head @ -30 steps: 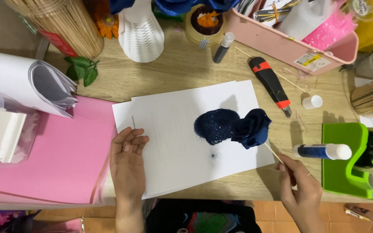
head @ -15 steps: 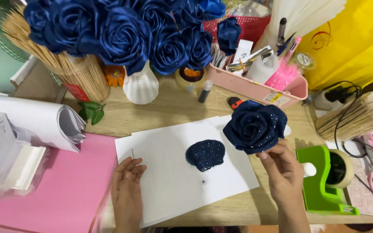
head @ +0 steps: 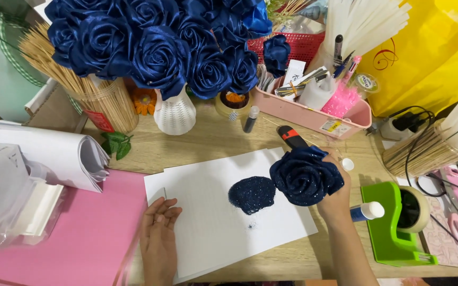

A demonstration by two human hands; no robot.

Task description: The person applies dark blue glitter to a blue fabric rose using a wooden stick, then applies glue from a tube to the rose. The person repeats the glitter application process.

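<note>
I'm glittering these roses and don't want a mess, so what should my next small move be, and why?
Probably give the glittered rose in your right hand a gentle tap over the white paper, beside the glitter pile, so loose glitter lands there while your left hand steadies the sheet.

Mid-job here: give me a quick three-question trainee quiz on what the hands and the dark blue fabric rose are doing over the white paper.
1. True or false: the right hand holds the dark blue glitter-dusted fabric rose up off the white paper sheet.
2. What lies on the sheet beside the rose? A) a pile of dark blue glitter B) a pair of scissors C) a green leaf
3. Fill in: the left hand rests flat on the sheet's ___ edge.

Key: 1 true; 2 A; 3 left.
</note>
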